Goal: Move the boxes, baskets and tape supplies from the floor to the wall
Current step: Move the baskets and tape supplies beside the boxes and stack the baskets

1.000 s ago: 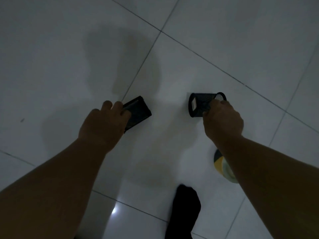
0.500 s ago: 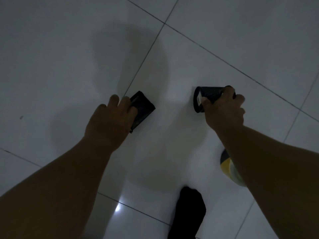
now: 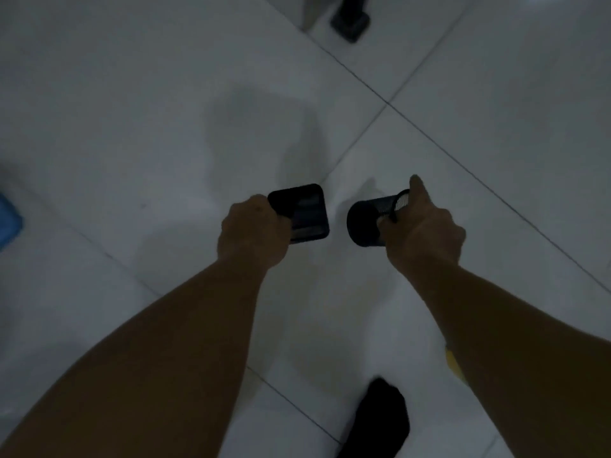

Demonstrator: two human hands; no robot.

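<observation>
1. Square black basket: carried by the left hand, whose fingers curl round its near edge. It sits just beyond the knuckles with its broad face toward the camera, and looks to be clear of the floor.
2. Round mesh cup: carried on its side by the right hand, which pinches the rim at the right end. The index finger points straight ahead. The long axis runs sideways, from the right hand toward the basket. Cup and basket are near each other, not touching.
3. Governing relation: each load lies ahead of its own fingers. Both hands are full, so neither is free for a further pick-up.
4. Tape roll: only a yellow edge shows, on the floor beneath the right forearm. Judged not yet moved.
5. Foot in a dark sock: low in the view, between the arms.
6. Tiled floor: pale, with dark joints.
7. Blue object: at the left edge, blurred.
8. Dark base: at the top, ahead and well apart from the hands, a possible obstacle. The wall cannot be made out with certainty.
</observation>
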